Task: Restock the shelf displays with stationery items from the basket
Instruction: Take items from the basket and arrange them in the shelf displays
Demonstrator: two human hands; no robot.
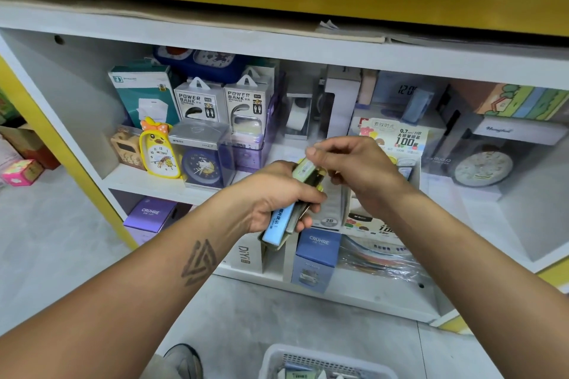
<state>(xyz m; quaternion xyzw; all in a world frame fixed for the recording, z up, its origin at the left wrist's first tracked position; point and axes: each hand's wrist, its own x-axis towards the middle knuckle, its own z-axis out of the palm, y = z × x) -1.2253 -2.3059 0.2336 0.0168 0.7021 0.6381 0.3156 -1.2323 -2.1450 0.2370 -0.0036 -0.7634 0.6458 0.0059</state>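
The person is holding a small bundle of flat stationery packs (286, 218) in front of the middle shelf (154, 183) of a white display unit. The packs are lying with their long axis slanting, low ends toward the lower left and high ends toward the upper right, aimed at the shelf. The light blue pack (278, 224) is sitting nearest the camera, its lower end sticking out below the palm.

The left hand (277, 194) is curling its fingers round the bundle from underneath, with the thumb pressing on top, a firm grip. The right hand (348, 169) is hovering just above and beside it, pinching the top end of a pale green pack (304, 168) between thumb and forefinger; its other fingers are bending loosely inward. That green pack is tilting the same way as the rest, and its lower part is touching the bundle.

Behind the hands, a white display box of pencil leads (394, 135) is standing on the shelf. To the left, a yellow duck clock (158, 152) is sitting beside a blue alarm clock (201, 168), with two power bank boxes (221, 103) behind them. A white basket (326, 361) is resting on the floor at the bottom edge, with more items inside.
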